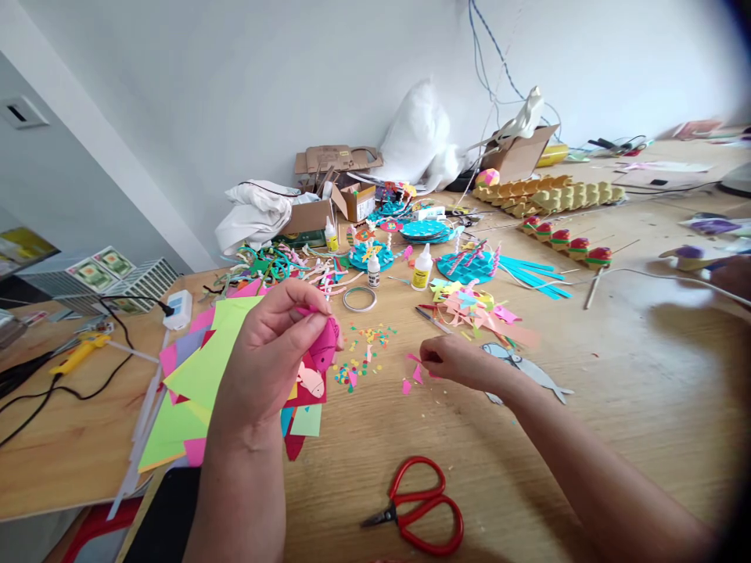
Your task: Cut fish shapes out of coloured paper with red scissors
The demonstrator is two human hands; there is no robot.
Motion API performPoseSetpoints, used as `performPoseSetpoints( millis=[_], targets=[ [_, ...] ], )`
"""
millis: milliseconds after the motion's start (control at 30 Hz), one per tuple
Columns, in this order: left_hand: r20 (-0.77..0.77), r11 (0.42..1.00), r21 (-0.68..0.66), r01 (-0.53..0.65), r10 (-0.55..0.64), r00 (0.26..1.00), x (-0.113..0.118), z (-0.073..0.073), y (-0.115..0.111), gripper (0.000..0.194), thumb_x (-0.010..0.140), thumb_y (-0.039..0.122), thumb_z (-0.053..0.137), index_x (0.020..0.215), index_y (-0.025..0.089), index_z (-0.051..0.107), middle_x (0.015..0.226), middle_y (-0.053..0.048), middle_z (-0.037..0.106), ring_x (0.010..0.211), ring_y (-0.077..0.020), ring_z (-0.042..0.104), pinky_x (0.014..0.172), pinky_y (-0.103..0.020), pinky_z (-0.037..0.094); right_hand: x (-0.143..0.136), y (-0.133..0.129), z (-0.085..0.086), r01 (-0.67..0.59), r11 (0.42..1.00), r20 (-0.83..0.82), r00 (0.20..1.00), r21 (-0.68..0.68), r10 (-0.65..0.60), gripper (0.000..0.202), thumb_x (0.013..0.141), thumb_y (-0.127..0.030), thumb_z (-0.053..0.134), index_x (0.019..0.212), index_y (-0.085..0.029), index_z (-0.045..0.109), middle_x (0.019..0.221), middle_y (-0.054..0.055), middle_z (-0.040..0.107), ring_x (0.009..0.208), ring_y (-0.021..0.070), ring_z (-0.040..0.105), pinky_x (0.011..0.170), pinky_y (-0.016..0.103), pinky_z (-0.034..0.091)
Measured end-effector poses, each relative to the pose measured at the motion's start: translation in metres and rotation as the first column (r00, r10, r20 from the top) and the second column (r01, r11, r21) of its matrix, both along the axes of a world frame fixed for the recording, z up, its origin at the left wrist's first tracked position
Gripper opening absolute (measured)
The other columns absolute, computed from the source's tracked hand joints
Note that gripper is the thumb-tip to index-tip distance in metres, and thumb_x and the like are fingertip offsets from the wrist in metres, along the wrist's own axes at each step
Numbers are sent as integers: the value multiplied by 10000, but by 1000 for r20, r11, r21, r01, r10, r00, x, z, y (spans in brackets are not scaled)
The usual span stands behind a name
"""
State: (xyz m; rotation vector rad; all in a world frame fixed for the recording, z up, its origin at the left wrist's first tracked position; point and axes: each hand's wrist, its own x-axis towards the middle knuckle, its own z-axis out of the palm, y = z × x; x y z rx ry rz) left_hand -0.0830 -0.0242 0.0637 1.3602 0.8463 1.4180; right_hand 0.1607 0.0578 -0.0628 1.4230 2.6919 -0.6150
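Observation:
Between the thumb and fingers of my left hand (290,332) is a magenta paper fish (324,348) with dark drawn lines. A pale pink paper fish (310,381) lies just below it, over red and green paper. My right hand (450,361) rests low over the table with curled fingers, beside small pink paper scraps (417,374). Whatever its fingertips pinch is hidden. Grey paper fish shapes (533,373) lie partly behind my right forearm. Red-handled scissors (418,508) lie on the table nearer to me, apart from both hands.
Coloured paper sheets (193,391) are stacked at left, near a yellow glue gun (79,353). Glue bottles (422,268), a tape roll (359,299), confetti dots (369,336) and blue discs (466,266) stand ahead. Another person's hand (732,275) is at far right, past egg cartons (545,194).

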Motion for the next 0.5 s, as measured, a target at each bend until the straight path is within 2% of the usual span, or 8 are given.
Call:
performPoseSetpoints(
  millis=[133, 267, 333, 500],
  targets=[
    [1, 1000, 2, 13, -13, 1000, 0, 1, 0, 56, 776, 131, 555, 768, 185, 568, 540, 27, 607, 453, -69, 514, 440, -152, 419, -3, 0, -6, -30, 999, 19, 999, -36, 31, 138, 757, -149, 524, 722, -161, 657, 715, 46, 685, 620, 141, 561, 506, 217, 297],
    [16, 1000, -6, 21, -21, 1000, 1, 0, 1, 87, 785, 113, 539, 766, 190, 576, 546, 31, 612, 464, -66, 520, 453, -149, 427, -6, -1, -9, -57, 998, 37, 998, -40, 58, 112, 752, -179, 572, 834, -174, 649, 779, 41, 698, 661, 150, 590, 505, 211, 300],
    [12, 1000, -3, 23, -23, 1000, 1, 0, 1, 95, 786, 108, 536, 769, 192, 578, 550, 31, 617, 468, -67, 523, 457, -151, 430, -7, -2, -10, -72, 997, 47, 996, -27, 73, 124, 771, -205, 578, 874, -180, 643, 827, 48, 701, 701, 159, 607, 522, 213, 314],
    [9, 1000, 3, 16, -16, 1000, 1, -1, 0, 94, 787, 108, 540, 770, 193, 577, 539, 32, 609, 461, -67, 516, 447, -148, 419, -7, -4, -15, -102, 995, 91, 991, 18, 100, 160, 844, -254, 522, 833, -173, 660, 872, 89, 704, 780, 203, 637, 577, 240, 353]
  ],
)
